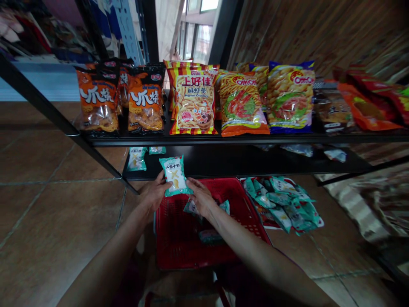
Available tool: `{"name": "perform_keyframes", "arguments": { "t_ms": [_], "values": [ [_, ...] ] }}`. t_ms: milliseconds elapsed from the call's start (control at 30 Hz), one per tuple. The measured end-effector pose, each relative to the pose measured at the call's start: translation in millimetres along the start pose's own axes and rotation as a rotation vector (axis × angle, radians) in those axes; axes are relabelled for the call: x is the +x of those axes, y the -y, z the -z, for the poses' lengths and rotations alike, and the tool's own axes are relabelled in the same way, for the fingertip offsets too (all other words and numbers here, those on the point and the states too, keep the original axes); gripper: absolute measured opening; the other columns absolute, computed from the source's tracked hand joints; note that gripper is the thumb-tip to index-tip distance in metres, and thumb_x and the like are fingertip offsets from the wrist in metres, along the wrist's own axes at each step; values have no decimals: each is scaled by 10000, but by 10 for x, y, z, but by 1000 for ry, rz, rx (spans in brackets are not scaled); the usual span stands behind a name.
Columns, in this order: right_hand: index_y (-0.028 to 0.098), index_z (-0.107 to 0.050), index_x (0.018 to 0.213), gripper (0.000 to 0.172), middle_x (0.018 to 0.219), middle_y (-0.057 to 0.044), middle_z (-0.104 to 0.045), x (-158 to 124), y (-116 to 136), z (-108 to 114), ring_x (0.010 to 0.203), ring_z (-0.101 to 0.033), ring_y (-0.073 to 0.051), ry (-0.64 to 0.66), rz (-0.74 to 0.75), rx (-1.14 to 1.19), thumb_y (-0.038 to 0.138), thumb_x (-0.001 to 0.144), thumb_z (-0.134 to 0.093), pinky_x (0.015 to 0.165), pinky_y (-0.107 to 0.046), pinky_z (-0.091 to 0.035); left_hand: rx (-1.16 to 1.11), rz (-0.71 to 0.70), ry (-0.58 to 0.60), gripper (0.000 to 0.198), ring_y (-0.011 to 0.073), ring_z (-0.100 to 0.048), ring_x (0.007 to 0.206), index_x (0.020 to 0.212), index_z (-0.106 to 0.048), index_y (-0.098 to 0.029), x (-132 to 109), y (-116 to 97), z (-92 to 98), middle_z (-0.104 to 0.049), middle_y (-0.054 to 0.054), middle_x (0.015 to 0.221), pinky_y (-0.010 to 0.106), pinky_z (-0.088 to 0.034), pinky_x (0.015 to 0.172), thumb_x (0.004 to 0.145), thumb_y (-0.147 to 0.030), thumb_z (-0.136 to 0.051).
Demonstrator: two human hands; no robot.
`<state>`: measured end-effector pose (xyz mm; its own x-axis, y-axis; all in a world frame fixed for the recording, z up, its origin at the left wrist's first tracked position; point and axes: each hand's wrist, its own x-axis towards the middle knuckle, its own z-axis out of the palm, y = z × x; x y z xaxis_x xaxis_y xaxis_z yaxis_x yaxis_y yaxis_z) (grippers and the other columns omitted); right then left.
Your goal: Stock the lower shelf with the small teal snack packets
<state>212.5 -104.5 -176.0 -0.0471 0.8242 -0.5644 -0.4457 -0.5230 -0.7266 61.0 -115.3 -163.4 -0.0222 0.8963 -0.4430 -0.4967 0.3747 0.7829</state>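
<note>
Between both hands, upright with its printed front toward me, is a small teal and white snack bag. My left hand grips its left edge, thumb across the front. On its lower right side my right hand has closed. Below them a red shopping basket holds several teal bags, partly covered by my right forearm. At the left end of the black lower shelf stands a matching teal bag, with another cut off by the shelf above.
Larger snack bags line the upper shelf, among them orange and black bags and prawn crackers. A white tray heaped with teal bags sits right of the basket. A slanting black post borders the left side.
</note>
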Motion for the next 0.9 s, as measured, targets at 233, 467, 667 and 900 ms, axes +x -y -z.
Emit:
{"name": "perform_keyframes", "arguments": {
  "t_ms": [233, 467, 667, 900],
  "values": [
    [195, -643, 879, 377, 839, -14, -719, -22, 48, -110, 743, -662, -157, 108, 1, 33, 319, 563, -809, 681, -274, -525, 149, -25, 50, 782, 211, -653, 798, 1351, -423, -205, -54, 25, 153, -675, 99, 1030, 334, -492, 743, 629, -140, -714],
    [195, -639, 959, 442, 824, -28, -725, -27, 53, -128, 729, -672, -178, 146, 13, 1, 306, 564, -803, 670, -301, -529, 208, 0, 150, 765, 227, -644, 848, 1313, -476, -179, -124, -2, 182, -665, 117, 1059, 332, -484, 756, 601, -161, -753],
    [190, -633, 915, 426, 772, -12, -719, 65, -17, -68, 689, -669, -173, 69, 33, -3, 289, 536, -802, 655, -299, -529, 178, 0, 81, 464, 216, -638, 852, 1056, -626, -131, -64, 57, 196, -667, 127, 1054, 343, -493, 773, 624, -229, -764],
    [208, -623, 925, 380, 737, 6, -711, 147, 30, -101, 685, -670, -176, 84, 24, 59, 242, 579, -777, 671, -314, -538, 178, -42, 60, 408, 216, -634, 896, 1004, -647, -145, -33, 119, 203, -669, 115, 1054, 363, -485, 834, 614, -168, -767]
  ]
}}
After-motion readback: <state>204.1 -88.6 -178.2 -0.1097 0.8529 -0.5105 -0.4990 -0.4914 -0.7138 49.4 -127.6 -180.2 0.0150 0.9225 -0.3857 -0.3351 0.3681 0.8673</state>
